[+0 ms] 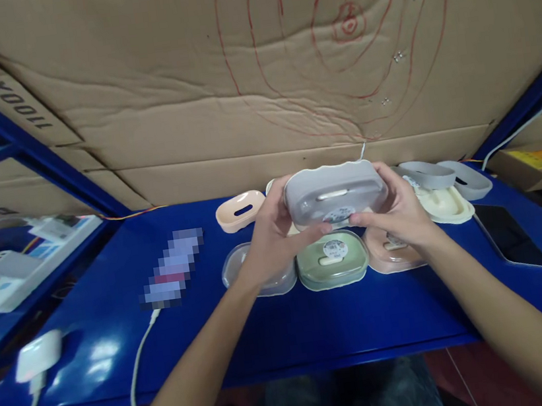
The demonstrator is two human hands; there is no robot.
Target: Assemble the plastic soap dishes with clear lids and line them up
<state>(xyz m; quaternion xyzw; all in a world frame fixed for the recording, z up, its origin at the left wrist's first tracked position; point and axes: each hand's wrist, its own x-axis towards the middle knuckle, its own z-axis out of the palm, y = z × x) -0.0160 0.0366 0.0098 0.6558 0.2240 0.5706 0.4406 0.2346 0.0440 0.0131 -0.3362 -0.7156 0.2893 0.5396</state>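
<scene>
Both my hands hold a grey soap box (334, 194) with a see-through lid, raised above the table and tilted toward me. A cream tab and a round sticker show on its face. My left hand (279, 228) grips its left end, and my right hand (404, 205) grips the right end, with both thumbs along the near edge. Below it on the table stand a green soap box (334, 271), a grey one (271, 283) partly behind my left hand, and a pink one (391, 257) partly behind my right hand.
The blue table (327, 329) carries a peach slotted tray (239, 210), grey trays (472, 178) and a cream piece (443, 203). A dark phone (509, 235) lies right; a charging phone (172, 269) and white charger (39, 357) lie left. Cardboard (159, 78) stands behind.
</scene>
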